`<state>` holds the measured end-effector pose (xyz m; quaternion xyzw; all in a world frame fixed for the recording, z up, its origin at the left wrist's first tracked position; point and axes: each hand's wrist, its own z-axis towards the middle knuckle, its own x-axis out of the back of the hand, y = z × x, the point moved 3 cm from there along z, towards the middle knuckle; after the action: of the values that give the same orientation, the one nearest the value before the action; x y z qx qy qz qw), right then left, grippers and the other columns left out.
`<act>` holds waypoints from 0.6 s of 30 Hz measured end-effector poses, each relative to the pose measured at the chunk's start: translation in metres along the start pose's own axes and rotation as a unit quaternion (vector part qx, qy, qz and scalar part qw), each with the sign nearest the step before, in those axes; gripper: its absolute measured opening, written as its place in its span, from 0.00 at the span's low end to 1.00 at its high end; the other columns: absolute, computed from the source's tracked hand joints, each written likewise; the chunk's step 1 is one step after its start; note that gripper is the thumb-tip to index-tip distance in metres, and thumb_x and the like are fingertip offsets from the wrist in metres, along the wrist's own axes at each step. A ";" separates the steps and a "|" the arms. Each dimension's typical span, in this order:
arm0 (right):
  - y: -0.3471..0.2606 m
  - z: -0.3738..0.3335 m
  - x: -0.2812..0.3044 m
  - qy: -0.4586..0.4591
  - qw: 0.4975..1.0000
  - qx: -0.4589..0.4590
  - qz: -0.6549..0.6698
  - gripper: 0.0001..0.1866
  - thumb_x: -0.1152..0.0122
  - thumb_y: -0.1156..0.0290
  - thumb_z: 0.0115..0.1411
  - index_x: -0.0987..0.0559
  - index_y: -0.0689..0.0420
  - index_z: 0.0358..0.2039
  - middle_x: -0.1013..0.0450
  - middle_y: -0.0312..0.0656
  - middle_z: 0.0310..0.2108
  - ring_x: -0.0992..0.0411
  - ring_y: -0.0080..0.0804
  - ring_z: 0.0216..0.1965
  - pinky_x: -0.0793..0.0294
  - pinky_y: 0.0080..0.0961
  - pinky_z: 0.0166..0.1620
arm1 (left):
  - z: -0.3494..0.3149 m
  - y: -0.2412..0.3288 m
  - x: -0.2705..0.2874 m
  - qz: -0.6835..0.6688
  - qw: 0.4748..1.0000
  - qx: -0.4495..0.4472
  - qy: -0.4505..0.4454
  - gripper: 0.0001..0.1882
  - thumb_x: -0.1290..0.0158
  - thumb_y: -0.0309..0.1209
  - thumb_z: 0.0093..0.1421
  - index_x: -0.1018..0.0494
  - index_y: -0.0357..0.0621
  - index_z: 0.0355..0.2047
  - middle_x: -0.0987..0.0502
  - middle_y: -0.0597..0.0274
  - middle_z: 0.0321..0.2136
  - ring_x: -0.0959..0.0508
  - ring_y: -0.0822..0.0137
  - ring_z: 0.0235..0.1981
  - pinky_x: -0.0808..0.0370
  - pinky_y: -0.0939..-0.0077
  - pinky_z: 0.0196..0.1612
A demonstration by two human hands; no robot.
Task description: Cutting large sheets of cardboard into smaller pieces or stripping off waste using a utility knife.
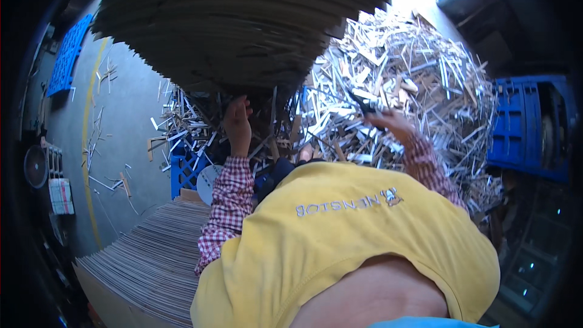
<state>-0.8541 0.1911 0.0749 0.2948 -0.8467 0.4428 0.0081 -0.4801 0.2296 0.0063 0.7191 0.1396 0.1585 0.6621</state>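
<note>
A tall stack of cardboard sheets [243,18] looms dark in front of me, its ragged edges facing my way. My left hand [237,123] is raised at the shaded lower end of this stack, fingers curled. Shadow hides what they hold, if anything, and whether they touch the cardboard. Out to the right, my right hand [393,124] is closed around a dark narrow tool [362,104] that points away from me; its exact kind is unclear. Beneath the tool lies a large heap of cardboard offcut strips [425,79].
Another stack of cardboard sheets [146,255] stands at my near left. Beside it are a blue plastic pallet [182,173] and a pale round disc [209,183]. A blue crate [525,127] stands far right. Loose strips [97,140] litter the floor near a yellow line [88,164].
</note>
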 end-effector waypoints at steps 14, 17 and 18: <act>0.012 0.018 0.117 0.210 0.946 0.103 -0.224 0.17 0.46 0.61 0.51 0.25 0.63 0.31 0.32 0.35 0.17 0.39 0.17 0.16 0.41 0.18 0.19 | -0.009 0.000 0.001 0.022 1.000 0.002 0.001 0.18 0.60 0.41 0.59 0.32 0.38 0.40 0.28 0.60 0.32 0.27 0.73 0.29 0.30 0.83 0.34; 0.004 -0.011 0.086 0.041 0.989 -0.037 -0.139 0.21 0.45 0.54 0.49 0.25 0.63 0.30 0.35 0.32 0.15 0.40 0.18 0.18 0.44 0.15 0.23 | -0.018 -0.003 0.001 0.018 1.000 -0.003 0.013 0.18 0.60 0.40 0.59 0.33 0.38 0.40 0.27 0.59 0.32 0.26 0.72 0.31 0.30 0.82 0.35; -0.011 -0.008 0.046 -0.011 0.993 0.010 -0.119 0.23 0.44 0.52 0.47 0.25 0.63 0.28 0.37 0.32 0.15 0.41 0.19 0.19 0.45 0.15 0.24 | -0.013 0.004 -0.008 0.005 1.000 -0.014 -0.003 0.18 0.60 0.40 0.59 0.33 0.38 0.41 0.27 0.58 0.33 0.26 0.71 0.33 0.30 0.82 0.36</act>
<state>-0.8891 0.1699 0.1004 0.3987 -0.8009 0.4442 0.0487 -0.4933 0.2380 0.0105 0.7107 0.1314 0.1619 0.6719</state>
